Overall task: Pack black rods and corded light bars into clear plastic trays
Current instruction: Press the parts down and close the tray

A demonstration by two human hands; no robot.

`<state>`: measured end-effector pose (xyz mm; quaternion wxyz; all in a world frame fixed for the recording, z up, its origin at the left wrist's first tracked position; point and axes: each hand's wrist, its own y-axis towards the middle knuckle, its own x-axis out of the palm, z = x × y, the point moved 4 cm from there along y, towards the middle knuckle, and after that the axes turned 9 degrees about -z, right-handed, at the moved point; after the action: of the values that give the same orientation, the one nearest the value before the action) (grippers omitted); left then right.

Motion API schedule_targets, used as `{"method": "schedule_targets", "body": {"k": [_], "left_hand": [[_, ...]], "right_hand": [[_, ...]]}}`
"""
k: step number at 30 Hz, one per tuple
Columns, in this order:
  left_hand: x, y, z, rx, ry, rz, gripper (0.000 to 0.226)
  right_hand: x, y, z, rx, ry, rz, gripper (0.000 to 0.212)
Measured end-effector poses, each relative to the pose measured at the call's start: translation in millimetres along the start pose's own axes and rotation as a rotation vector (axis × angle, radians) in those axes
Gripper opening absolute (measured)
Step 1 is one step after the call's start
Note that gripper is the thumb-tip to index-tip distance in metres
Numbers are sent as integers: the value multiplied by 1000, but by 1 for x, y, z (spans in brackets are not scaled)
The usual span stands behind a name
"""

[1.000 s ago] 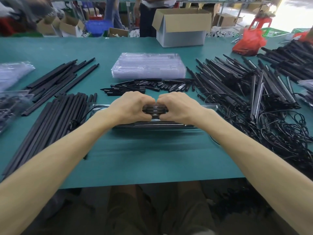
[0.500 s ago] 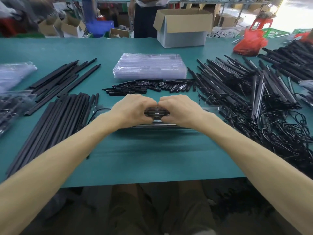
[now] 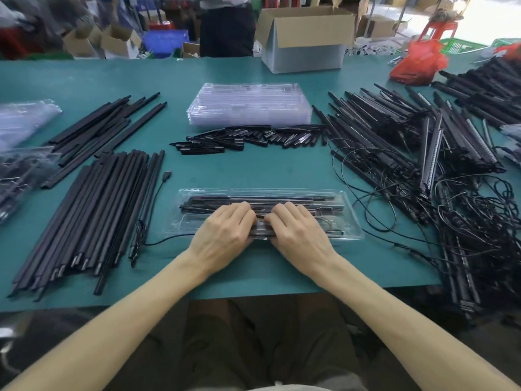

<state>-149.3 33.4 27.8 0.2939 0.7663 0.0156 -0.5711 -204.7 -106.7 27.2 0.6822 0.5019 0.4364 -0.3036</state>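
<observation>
A clear plastic tray (image 3: 352, 222) lies in front of me on the green table (image 3: 253, 266). Black rods (image 3: 253, 198) fill its far slots. My left hand (image 3: 225, 231) and my right hand (image 3: 298, 234) meet over the tray's near middle, fingers bent down onto a black light bar (image 3: 329, 233) in the near slot. Both hands grip it where they meet; the thumbs are hidden. Its cord (image 3: 169, 243) trails out left to a USB plug (image 3: 167, 175).
Long black rods (image 3: 93, 213) lie in piles at the left. Short black pieces (image 3: 248, 138) and a stack of empty clear trays (image 3: 248, 105) sit behind the tray. Tangled corded light bars (image 3: 394, 142) crowd the right side. A cardboard box (image 3: 304, 49) stands at the far edge.
Both hands have come down and toward me onto the tray's near slot with the black piece. The tray's far half and ends now show.
</observation>
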Motion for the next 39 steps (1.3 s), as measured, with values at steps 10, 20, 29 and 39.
{"method": "schedule_targets", "body": {"k": [10,20,29,39], "left_hand": [[6,-3,0,-14,16,52,13],[0,-5,2,19,-17,27,8],[-5,-8,-4,-23,-143,-36,16],[-10,-26,-40,-65,-420,-348,57]], "right_hand": [[-1,2,0,16,3,-23,10],[-4,3,-2,-37,10,-37,5],[-4,5,2,-54,41,-144,11],[-8,-19,12,-24,212,-204,47]]}}
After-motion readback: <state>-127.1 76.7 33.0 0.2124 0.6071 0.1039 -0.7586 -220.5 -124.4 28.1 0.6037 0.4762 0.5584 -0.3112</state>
